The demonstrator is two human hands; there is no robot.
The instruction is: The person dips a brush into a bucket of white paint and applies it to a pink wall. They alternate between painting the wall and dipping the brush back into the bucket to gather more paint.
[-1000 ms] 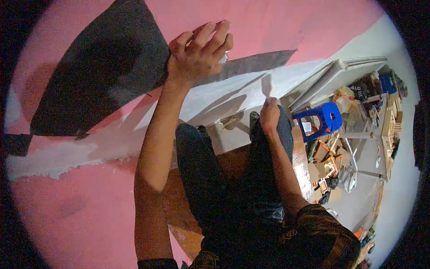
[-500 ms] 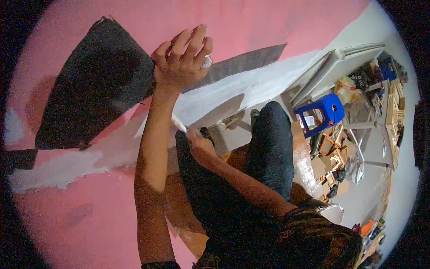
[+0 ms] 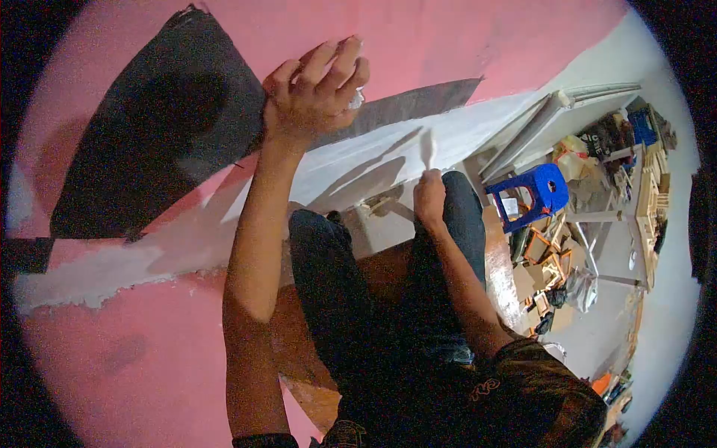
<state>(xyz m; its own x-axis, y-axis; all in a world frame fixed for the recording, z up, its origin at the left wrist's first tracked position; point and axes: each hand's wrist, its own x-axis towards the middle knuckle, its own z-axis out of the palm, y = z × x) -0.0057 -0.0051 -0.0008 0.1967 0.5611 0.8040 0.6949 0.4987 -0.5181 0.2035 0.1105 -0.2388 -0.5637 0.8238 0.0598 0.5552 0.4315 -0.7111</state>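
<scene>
Left hand (image 3: 317, 89) pinches a crumpled white wad (image 3: 357, 98) against the pink wall (image 3: 463, 37); right hand (image 3: 429, 196) grips a white-bladed scraper (image 3: 427, 147).

You are pressing your left hand (image 3: 314, 93) on a matt pink wall (image 3: 463, 45), its paint looking flat and slightly uneven. The dark patch (image 3: 157, 127) in the upper left is showing a dull, rough grey finish. The white band (image 3: 373, 160) below it is looking chalky, with ragged edges. Your right hand (image 3: 429, 196) is gripping a pale, smooth scraper (image 3: 427, 149). Your legs are wearing dark denim cloth. The board (image 3: 388, 269) under you is looking like worn brown wood. At right, the blue stool (image 3: 532, 196) is looking like glossy plastic.
</scene>
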